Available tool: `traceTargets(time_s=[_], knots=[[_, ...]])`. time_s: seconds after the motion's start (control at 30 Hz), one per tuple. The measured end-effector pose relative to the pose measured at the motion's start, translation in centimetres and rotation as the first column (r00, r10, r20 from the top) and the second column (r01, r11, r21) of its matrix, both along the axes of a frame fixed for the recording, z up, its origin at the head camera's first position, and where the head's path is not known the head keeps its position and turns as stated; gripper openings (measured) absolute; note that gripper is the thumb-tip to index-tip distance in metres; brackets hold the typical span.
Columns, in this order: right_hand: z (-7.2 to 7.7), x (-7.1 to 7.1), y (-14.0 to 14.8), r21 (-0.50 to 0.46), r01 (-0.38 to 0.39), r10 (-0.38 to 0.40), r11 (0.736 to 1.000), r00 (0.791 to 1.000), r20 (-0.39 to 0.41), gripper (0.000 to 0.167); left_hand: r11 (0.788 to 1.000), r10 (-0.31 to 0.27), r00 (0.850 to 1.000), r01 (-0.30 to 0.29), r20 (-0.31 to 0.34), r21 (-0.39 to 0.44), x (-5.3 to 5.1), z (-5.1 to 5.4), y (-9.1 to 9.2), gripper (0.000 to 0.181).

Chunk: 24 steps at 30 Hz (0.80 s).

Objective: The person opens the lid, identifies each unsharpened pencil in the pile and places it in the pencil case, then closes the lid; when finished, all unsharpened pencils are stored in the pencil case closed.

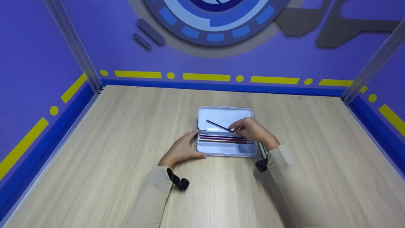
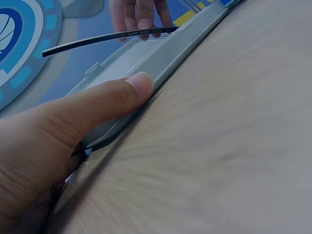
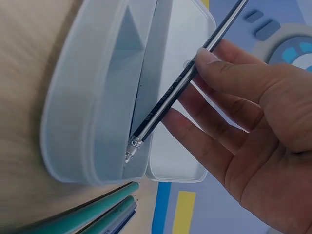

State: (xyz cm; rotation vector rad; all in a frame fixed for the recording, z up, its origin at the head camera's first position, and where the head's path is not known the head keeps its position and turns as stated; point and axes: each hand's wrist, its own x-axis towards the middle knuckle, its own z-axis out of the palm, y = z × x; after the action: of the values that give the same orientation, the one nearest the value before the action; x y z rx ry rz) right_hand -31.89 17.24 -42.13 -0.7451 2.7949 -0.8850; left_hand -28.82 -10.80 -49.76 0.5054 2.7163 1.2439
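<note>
An open white plastic pencil case (image 1: 221, 148) lies on the table, its lid (image 1: 218, 114) tipped back. My left hand (image 1: 182, 148) holds the case's left end, thumb along the front wall and fingers at the far side. Above the case, my right hand (image 1: 253, 129) pinches a black-and-silver striped pencil (image 1: 218, 126) between thumb and fingers. The right wrist view shows the pencil's metal-capped end (image 3: 132, 146) down at the case's right end. Several dark red and brown pencils (image 1: 221, 138) lie lengthwise inside the case.
Several green striped pencils (image 1: 262, 150) lie on the table just right of the case, partly hidden by my right wrist. The wooden table (image 1: 126, 126) is bounded by blue-purple panels (image 1: 202, 63) at the back and sides.
</note>
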Motion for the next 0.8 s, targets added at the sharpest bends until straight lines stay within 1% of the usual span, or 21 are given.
traceTargets(time_s=[0.17, 0.23, 0.37, 0.47, 0.57, 0.67, 0.8], knots=[[-0.5, -0.1, -0.5, 0.056, 0.035, -0.037, 0.998, 0.999, 0.030, 0.027, 1.000, -0.001, 1.000, 0.001, -0.006, -0.003, 0.0, 0.0, 0.0, 0.102], [-0.6, -0.1, -0.6, 0.069, 0.035, -0.037, 0.997, 0.999, 0.030, 0.026, 1.000, -0.001, 1.000, 0.001, -0.003, -0.003, 0.0, 0.0, 0.0, 0.103], [-0.7, -0.1, -0.8, 0.068, 0.017, -0.018, 0.998, 1.000, 0.020, 0.025, 1.000, -0.002, 1.000, 0.002, 0.005, 0.000, 0.0, 0.1, 0.0, 0.103], [-0.7, 0.0, -0.9, 0.069, 0.010, -0.012, 0.998, 1.000, 0.026, 0.026, 1.000, -0.001, 1.000, 0.001, 0.007, 0.005, 0.0, 0.0, 0.0, 0.103], [-0.8, 0.0, -1.0, 0.066, 0.019, -0.022, 0.998, 0.998, 0.050, 0.024, 1.000, 0.001, 1.000, -0.001, 0.010, 0.008, 0.0, 0.0, 0.0, 0.102], [-0.8, 0.0, -1.0, 0.069, 0.021, -0.025, 0.997, 0.998, 0.057, 0.022, 1.000, 0.003, 1.000, -0.003, 0.013, 0.008, 0.0, 0.0, 0.0, 0.103], [-0.6, 0.1, -1.1, 0.091, 0.049, -0.055, 0.995, 0.996, 0.070, 0.022, 1.000, -0.001, 1.000, 0.001, 0.013, 0.015, 0.0, 0.1, 0.0, 0.103]])
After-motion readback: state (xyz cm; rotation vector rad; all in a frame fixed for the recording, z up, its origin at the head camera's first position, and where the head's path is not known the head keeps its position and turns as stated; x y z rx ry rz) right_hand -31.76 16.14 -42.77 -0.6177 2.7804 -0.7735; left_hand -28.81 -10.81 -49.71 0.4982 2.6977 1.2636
